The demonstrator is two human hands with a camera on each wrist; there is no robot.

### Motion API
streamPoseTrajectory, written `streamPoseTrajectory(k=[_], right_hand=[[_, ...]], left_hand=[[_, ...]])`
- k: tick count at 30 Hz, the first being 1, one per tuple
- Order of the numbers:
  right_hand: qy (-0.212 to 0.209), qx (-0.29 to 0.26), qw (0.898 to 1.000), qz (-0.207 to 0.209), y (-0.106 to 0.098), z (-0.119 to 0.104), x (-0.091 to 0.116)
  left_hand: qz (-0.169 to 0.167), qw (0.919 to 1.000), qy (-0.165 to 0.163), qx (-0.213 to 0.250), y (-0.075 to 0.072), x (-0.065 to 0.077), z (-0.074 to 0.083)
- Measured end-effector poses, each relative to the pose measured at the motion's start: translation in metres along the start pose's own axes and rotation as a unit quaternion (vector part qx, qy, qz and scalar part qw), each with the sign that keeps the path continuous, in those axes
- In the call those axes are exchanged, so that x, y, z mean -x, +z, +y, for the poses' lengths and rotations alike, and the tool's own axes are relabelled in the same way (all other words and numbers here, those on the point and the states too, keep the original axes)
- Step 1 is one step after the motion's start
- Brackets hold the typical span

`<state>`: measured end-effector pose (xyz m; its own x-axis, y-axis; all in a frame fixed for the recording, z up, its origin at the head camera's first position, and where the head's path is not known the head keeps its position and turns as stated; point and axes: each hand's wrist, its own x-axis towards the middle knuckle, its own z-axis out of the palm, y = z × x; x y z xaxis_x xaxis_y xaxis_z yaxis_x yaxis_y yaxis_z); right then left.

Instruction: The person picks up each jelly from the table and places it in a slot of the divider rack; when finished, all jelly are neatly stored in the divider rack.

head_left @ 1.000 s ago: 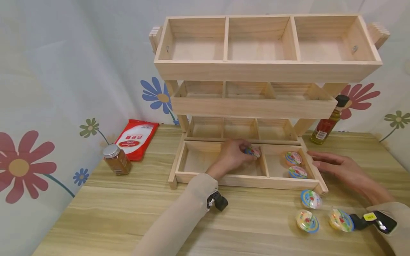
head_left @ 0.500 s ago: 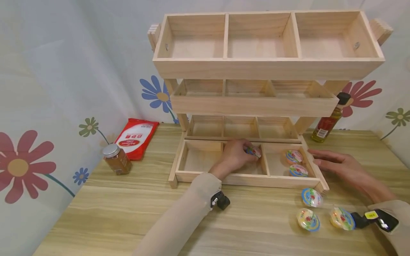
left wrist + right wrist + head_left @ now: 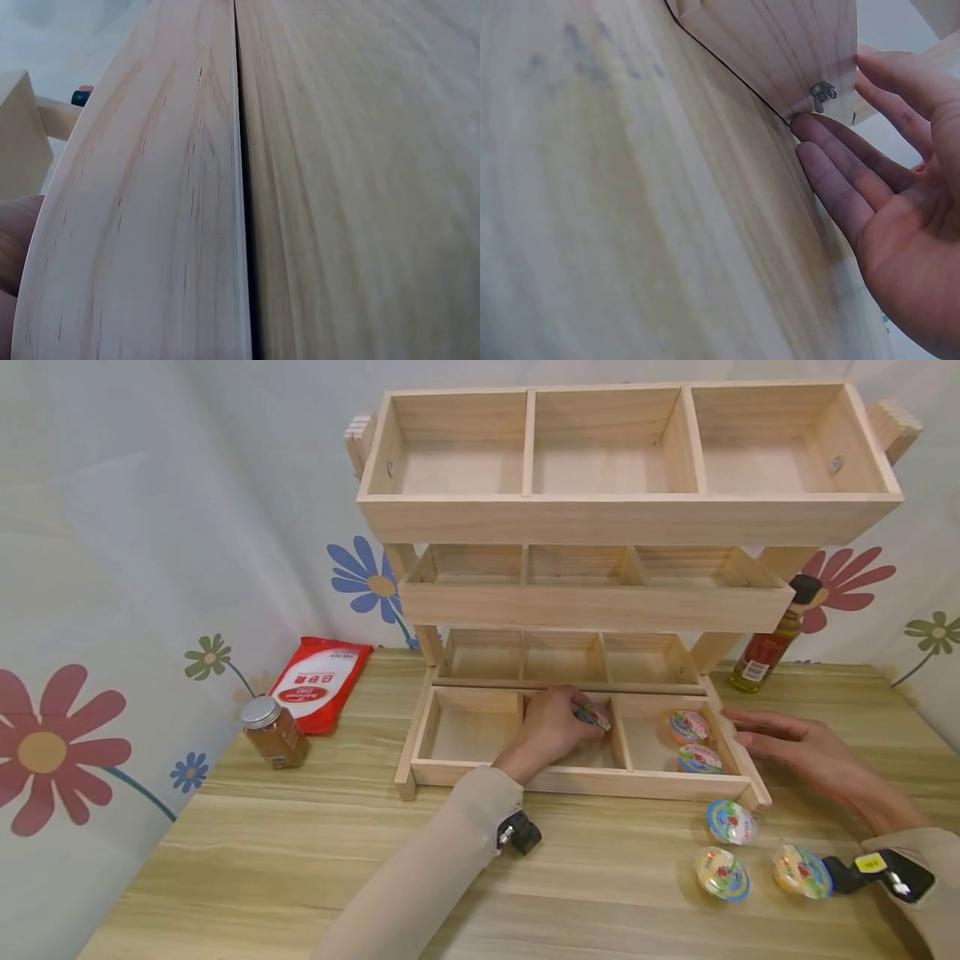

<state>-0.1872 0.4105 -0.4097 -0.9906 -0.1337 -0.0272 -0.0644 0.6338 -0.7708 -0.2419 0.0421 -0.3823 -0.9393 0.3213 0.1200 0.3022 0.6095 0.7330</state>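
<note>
My left hand reaches into the middle compartment of the wooden rack's lowest front tray and grips a jelly cup by that compartment's right divider. Its fingertips are partly hidden behind the hand. In the left wrist view the tray's front board covers most of the hand. My right hand lies along the tray's right outer side, fingers extended; in the right wrist view its fingertips are right at the side board, below a metal wing nut. Two jelly cups sit in the right compartment.
Three jelly cups lie on the table before the rack's right end. Upper rack tiers overhang the lowest tray. An oil bottle stands behind right. At left are a spice jar and a red-and-white bag.
The left hand has shifted very slightly to the right, with the jelly cup still in its grip. The right hand stays by the tray's side. The head view has tilted a little.
</note>
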Motion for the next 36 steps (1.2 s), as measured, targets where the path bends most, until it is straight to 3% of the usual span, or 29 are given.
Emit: streamPoseTrajectory(k=[12, 23, 32, 36], right_hand=[[0.006, 0.001, 1.000, -0.004, -0.001, -0.001, 0.000], [0.009, -0.001, 1.000, -0.004, 0.000, -0.001, 0.001], [0.012, 0.005, 1.000, -0.006, 0.000, -0.002, 0.002], [0.011, 0.007, 1.000, -0.005, 0.000, -0.003, 0.001]], left_hand=[[0.005, 1.0000, 0.003, -0.004, -0.003, 0.001, 0.000], [-0.012, 0.9995, -0.011, -0.028, -0.010, 0.007, 0.008], [0.007, 0.9998, 0.017, 0.007, -0.016, 0.020, 0.021], [0.010, 0.9989, 0.046, -0.006, -0.015, 0.027, 0.029]])
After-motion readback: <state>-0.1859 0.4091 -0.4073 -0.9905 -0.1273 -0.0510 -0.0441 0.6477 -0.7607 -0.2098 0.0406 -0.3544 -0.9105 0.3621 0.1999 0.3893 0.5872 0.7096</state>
